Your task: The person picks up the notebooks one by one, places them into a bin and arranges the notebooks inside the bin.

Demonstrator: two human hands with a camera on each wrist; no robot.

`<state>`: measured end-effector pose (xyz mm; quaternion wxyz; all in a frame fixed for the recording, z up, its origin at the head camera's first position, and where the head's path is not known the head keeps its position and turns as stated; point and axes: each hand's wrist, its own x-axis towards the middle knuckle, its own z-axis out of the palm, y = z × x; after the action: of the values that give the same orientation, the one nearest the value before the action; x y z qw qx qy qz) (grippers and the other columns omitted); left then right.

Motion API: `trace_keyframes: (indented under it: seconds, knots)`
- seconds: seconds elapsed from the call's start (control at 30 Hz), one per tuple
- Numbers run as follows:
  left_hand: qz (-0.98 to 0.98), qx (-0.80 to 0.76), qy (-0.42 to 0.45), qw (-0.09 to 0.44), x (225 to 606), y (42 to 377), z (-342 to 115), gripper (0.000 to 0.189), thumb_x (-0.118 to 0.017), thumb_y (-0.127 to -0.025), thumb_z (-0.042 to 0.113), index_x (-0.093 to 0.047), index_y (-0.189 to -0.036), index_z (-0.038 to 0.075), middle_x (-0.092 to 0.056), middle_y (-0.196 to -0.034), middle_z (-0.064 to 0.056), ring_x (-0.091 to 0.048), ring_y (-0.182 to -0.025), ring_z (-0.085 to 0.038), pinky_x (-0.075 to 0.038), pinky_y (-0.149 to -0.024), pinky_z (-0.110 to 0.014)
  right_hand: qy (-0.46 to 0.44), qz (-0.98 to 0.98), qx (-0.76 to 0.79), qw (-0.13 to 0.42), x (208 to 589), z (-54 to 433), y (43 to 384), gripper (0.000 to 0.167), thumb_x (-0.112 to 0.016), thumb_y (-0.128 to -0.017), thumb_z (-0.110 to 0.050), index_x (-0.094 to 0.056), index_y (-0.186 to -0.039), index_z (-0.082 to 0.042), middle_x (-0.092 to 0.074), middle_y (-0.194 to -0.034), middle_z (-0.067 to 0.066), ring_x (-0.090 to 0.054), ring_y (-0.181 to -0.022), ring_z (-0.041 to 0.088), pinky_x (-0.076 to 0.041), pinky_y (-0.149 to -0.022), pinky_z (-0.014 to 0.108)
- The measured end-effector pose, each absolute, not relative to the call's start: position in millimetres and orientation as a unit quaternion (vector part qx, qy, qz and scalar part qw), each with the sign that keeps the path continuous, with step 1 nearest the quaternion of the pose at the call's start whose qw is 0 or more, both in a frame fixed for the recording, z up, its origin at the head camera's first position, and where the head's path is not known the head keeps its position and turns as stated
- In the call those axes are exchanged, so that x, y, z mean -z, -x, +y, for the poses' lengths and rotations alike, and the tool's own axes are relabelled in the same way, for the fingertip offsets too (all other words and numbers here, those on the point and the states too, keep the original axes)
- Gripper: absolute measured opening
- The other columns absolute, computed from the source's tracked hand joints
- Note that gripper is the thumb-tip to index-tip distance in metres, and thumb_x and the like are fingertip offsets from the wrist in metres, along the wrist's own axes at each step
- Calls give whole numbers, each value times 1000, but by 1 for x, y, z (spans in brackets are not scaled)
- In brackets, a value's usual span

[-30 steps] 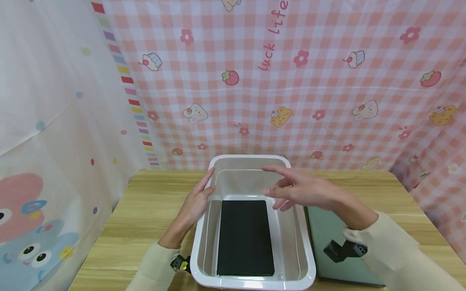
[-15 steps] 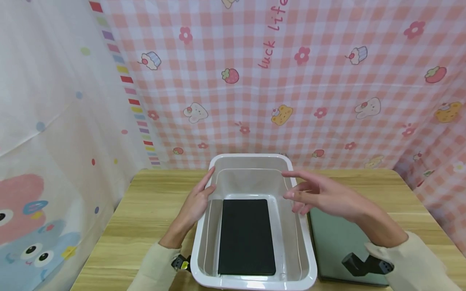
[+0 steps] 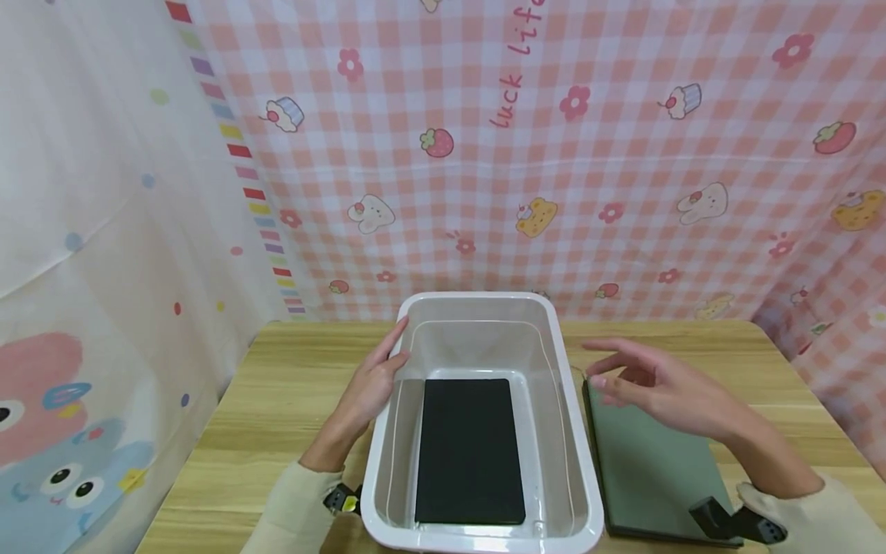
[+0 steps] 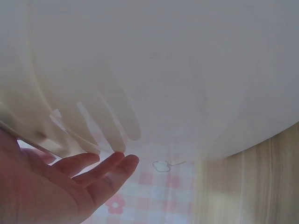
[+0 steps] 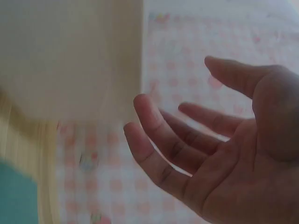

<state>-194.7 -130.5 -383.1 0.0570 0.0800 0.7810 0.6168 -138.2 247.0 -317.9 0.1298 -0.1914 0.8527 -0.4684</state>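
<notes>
A white plastic basin (image 3: 477, 308) stands at the middle of the table. My left hand (image 3: 368, 388) holds its left rim, thumb over the inner side and index finger along the edge. In the left wrist view, that hand's other fingers (image 4: 110, 179) lie against the outer wall. Flat inside the basin is a black rectangular item (image 3: 471, 452) like a notebook. To the right of the basin, my right hand (image 3: 657, 385) hovers over the far end of a flat dark green notebook-like item (image 3: 651, 469), fingers loosely bent and holding nothing.
The wooden table (image 3: 291, 415) extends on both sides of the basin. Behind it hangs a pink checked cloth (image 3: 471, 185), and a white printed curtain (image 3: 138, 254) hangs on the left. The green item lies close along the basin's right side.
My right hand has moved right and slightly down, from above the basin to over the green item. My left hand stays on the rim; the basin and black item remain in place.
</notes>
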Motion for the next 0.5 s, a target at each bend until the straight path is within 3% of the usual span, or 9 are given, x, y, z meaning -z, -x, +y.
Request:
trace_keyframes:
  seconds: [0.23, 0.5]
  knots:
    - [783, -614, -77, 63, 383, 197, -130, 53, -39, -106, 20, -28, -158, 21, -21, -164, -2, -19, -149, -21, -18, -120, -47, 185, 871, 445, 99, 343, 281, 143, 52, -57, -101, -20, -41, -147, -1, -61, -124, 23, -69, -94, 11, -57, -74, 30]
    - [787, -610, -79, 57, 383, 197, -129, 53, -39, -106, 19, -28, -158, 21, -20, -164, -1, -18, -149, -21, -16, -121, -47, 135, 900, 408, 76, 372, 321, 143, 54, -54, -103, -24, -38, -150, -2, -61, -125, 25, -69, -92, 12, -57, -74, 32]
